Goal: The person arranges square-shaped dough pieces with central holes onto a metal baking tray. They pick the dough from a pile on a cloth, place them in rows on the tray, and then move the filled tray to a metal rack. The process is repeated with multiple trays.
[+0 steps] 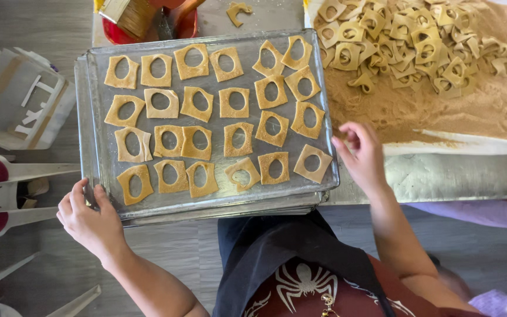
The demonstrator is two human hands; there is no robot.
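At the tray's near left corner, the left hand (89, 220) is curled over the rim, fingers closed on the tray (206, 199). The right hand's (359, 154) fingers are pinched narrow beside the right edge; whether anything is held cannot be told. Four rows of dough squares (239, 139) are laid out, nearly filling it. A heap of cutouts (406, 44) is left on the floured surface (441, 111) beyond.
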